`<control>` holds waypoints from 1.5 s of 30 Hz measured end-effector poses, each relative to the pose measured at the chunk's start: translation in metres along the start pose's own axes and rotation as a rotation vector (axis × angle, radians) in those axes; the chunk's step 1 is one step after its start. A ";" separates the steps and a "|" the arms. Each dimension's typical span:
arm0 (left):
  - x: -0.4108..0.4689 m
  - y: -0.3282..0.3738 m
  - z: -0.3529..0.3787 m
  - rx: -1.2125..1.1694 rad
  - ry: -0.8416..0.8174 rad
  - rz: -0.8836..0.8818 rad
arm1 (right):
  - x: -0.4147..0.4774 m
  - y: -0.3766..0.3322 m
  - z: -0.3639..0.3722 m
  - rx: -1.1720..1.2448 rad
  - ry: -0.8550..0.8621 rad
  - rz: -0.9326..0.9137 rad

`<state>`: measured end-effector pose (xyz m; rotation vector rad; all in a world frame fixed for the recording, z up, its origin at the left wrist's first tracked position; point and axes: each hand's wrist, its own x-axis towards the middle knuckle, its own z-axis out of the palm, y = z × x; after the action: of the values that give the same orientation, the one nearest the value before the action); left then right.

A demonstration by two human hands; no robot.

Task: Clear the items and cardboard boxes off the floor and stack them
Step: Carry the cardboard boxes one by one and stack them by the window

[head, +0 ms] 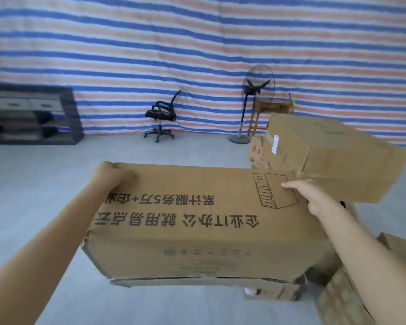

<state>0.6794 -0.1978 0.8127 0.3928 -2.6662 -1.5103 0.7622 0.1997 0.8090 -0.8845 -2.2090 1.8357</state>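
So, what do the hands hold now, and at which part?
The large printed cardboard box: left hand grips its far left corner, right hand grips its right edge.

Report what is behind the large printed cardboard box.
Behind the large printed cardboard box, right side: a tilted plain brown cardboard box and a small red-printed carton. Their support is covered.
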 end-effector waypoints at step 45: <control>0.356 -0.118 -0.247 -0.192 1.070 -0.438 | 0.299 -0.312 0.766 -0.323 -0.896 -0.568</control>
<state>0.3999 -0.5498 0.8125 1.3575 -1.6311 -1.0960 0.0584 -0.3276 0.8333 0.6770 -2.8410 1.7639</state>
